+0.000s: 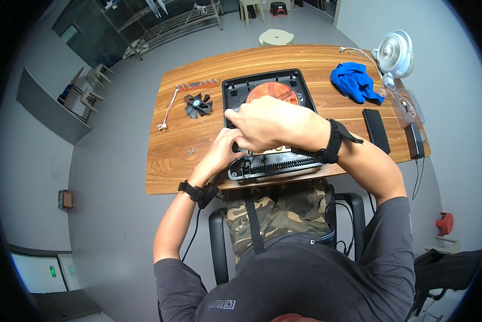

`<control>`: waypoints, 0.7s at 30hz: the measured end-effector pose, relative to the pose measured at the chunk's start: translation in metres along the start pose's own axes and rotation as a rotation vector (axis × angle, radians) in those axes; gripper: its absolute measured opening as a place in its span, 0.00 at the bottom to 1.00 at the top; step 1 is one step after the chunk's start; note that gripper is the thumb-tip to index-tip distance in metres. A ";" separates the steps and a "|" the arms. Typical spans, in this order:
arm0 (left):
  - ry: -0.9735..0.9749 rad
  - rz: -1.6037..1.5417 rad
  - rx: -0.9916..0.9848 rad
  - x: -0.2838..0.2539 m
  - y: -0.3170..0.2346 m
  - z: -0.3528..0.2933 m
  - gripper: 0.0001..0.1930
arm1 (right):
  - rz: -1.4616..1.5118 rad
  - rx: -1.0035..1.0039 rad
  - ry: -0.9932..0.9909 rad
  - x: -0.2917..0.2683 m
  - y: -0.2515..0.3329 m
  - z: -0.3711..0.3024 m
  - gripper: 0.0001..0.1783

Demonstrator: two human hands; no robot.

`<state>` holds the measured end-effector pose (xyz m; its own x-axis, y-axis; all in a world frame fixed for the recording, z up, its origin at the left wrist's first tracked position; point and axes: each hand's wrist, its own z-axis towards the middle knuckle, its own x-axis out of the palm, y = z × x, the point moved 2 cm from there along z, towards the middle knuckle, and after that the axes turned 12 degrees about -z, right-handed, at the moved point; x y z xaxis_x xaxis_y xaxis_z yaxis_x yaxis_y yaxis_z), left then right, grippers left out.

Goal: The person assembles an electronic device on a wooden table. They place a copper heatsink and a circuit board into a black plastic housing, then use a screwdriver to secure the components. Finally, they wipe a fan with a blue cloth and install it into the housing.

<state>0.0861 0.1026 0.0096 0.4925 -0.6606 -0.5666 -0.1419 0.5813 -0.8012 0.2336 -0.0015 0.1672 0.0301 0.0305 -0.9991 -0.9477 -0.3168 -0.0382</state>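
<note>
As our left hand (222, 152) and right hand (268, 122) meet over the left side of the open black housing (245, 82), we cannot tell how far either grip is closed or what it holds. The housing lies on our wood-topped bench (168, 155), a round copper-coloured coil (273, 91) near its far end. Just left of it we see a black fan (199, 105) and an orange strip (198, 85); farther right, a blue cloth (353, 80).

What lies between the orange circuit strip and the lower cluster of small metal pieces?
In the head view: a black fan, then another few small pieces.
</note>
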 end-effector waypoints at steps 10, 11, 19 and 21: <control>0.058 0.051 0.052 -0.001 0.003 0.000 0.24 | -0.038 -0.040 0.116 0.000 0.001 0.005 0.19; 0.065 0.034 0.035 -0.001 0.005 -0.001 0.24 | -0.036 -0.015 0.148 -0.003 0.003 0.006 0.19; 0.061 0.078 0.054 -0.001 0.004 0.001 0.26 | 0.061 -0.165 0.015 0.006 -0.003 -0.003 0.18; 0.158 0.118 -0.057 -0.003 0.008 0.003 0.29 | 0.089 -0.151 0.029 0.010 -0.003 0.003 0.16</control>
<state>0.0862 0.1102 0.0054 0.3294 -0.6584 -0.6768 -0.2413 0.6343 -0.7345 0.2353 0.0029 0.1574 -0.0410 -0.0306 -0.9987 -0.8888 -0.4556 0.0504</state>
